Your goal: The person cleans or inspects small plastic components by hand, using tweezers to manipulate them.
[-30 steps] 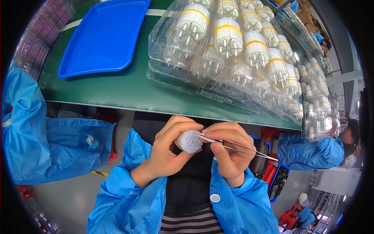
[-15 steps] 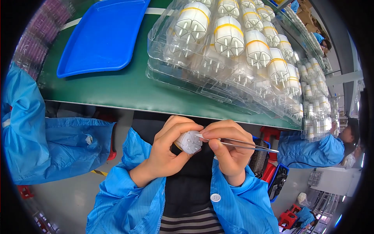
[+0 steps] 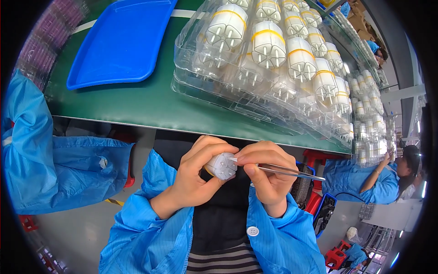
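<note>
At frame centre, my left hand (image 3: 194, 176) grips a white segmented cylinder (image 3: 223, 165), covering its left side and most of its yellow band. My right hand (image 3: 269, 171) pinches metal tweezers (image 3: 299, 173); I cannot make out whether their tips touch the cylinder's face. Upper left, a blue tray (image 3: 119, 48) is cut off by the top edge.

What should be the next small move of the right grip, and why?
Perhaps the right grip should guide the tweezers gently against the end of the white cylinder: they point there, and the left grip holds that end exposed, though tip contact is unclear.
</note>
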### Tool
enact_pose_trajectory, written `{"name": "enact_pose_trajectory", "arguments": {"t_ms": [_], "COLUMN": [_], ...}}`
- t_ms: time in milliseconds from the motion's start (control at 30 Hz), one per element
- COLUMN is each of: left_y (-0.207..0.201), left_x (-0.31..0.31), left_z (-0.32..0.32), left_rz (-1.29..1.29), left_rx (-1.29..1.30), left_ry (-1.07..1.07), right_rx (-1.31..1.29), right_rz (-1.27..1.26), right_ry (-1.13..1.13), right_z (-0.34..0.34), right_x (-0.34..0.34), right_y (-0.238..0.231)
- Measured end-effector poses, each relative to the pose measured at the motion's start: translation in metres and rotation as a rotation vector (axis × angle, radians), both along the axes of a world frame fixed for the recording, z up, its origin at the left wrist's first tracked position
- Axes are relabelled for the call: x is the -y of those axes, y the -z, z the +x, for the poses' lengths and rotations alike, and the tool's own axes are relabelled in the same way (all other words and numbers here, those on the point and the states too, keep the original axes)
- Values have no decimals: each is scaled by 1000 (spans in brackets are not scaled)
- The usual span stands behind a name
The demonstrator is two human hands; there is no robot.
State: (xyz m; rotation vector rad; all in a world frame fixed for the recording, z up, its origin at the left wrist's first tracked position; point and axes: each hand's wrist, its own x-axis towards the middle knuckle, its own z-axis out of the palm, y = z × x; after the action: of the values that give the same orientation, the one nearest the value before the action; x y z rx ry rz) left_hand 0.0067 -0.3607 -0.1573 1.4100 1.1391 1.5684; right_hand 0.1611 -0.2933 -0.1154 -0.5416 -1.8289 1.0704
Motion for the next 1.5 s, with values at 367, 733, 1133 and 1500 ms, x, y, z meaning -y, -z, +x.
{"name": "enact_pose_trajectory", "arguments": {"t_ms": [367, 733, 1133, 1500], "left_y": [1, 7, 10, 9], "left_x": [-1, -6, -1, -1], "left_z": [-2, -2, 3, 7], "left_rz": [31, 48, -9, 139], "left_rx": [-95, 27, -15, -158], "left_ry": [-46, 1, -61, -188], "right_rx": [142, -123, -192, -87], "right_rz": [68, -213, -195, -84], "right_ry": [-1, 11, 35, 10], "right_z": [-6, 1, 1, -4], "right_x": [-1, 9, 16, 13], "right_y": [-14, -5, 5, 4]}}
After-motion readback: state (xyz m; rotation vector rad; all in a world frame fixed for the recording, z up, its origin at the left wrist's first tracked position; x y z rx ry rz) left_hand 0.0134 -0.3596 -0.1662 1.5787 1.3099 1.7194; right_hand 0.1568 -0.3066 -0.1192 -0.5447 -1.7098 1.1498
